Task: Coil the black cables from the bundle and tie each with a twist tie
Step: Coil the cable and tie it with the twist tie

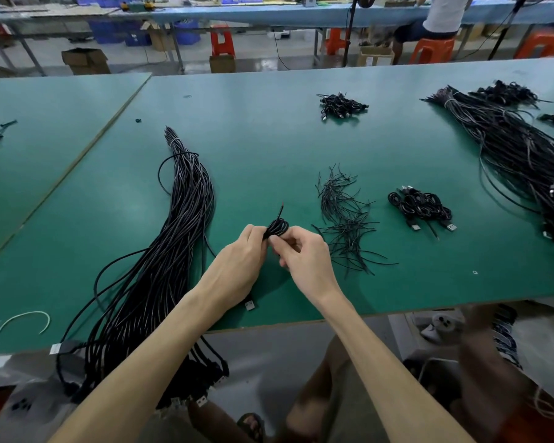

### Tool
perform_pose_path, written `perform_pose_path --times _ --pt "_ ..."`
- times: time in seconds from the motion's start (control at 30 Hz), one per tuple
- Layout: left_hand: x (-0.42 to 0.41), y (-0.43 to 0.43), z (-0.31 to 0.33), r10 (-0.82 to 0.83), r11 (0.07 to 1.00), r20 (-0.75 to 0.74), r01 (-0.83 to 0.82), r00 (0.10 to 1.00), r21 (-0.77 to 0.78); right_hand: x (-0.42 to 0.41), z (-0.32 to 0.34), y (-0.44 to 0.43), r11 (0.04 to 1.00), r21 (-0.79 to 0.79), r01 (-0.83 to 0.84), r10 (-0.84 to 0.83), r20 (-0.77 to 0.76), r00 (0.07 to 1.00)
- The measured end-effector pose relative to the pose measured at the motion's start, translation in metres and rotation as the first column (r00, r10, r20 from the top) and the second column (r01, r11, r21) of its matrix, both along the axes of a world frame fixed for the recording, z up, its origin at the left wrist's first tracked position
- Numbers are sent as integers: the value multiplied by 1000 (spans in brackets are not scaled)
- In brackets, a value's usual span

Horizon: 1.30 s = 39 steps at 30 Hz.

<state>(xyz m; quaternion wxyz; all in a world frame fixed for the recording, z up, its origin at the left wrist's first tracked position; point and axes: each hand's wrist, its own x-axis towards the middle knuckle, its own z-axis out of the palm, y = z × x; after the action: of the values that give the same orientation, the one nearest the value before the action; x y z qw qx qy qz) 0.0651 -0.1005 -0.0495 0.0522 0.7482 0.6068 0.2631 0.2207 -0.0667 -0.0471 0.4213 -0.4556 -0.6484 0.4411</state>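
Note:
A small black coiled cable (278, 227) is held above the green table (269, 139) between both hands. My left hand (242, 263) grips the coil from the left. My right hand (304, 255) pinches it from the right, fingers curled at its lower edge; whether a twist tie is in them I cannot tell. One cable end pokes up from the coil. The long black cable bundle (179, 225) lies to the left, its USB plugs hanging over the front edge. Loose black twist ties (343, 215) lie scattered to the right. A USB plug (250, 304) shows beneath my left wrist.
A pile of tied coils (421, 207) lies right of the ties, and another (341, 105) farther back. A second big cable bundle (518, 155) fills the right side. A white tie (24, 319) lies at the front left. A person sits at a far bench (438, 17).

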Motion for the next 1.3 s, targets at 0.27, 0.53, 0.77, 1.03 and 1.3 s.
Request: perform_pose_path --times 0.27,0.53,0.77,1.03,1.3 --pt "3 -1 4 56 994 92 -47 994 -100 -2 2 -1 999 -18 47 -48 -58 997" --pt "-6 8 3 39 971 409 63 912 -233 1 3 1 999 -31 -12 10 -68 998" --pt "-8 11 0 66 965 528 81 847 -250 0 3 2 1000 25 -15 14 17 1000" --pt "-6 6 2 25 981 435 62 900 -185 -5 5 -1 986 162 39 -59 124 991" --pt "-1 2 1 92 990 184 -71 979 -121 -8 -1 -2 973 226 37 -72 150 986"
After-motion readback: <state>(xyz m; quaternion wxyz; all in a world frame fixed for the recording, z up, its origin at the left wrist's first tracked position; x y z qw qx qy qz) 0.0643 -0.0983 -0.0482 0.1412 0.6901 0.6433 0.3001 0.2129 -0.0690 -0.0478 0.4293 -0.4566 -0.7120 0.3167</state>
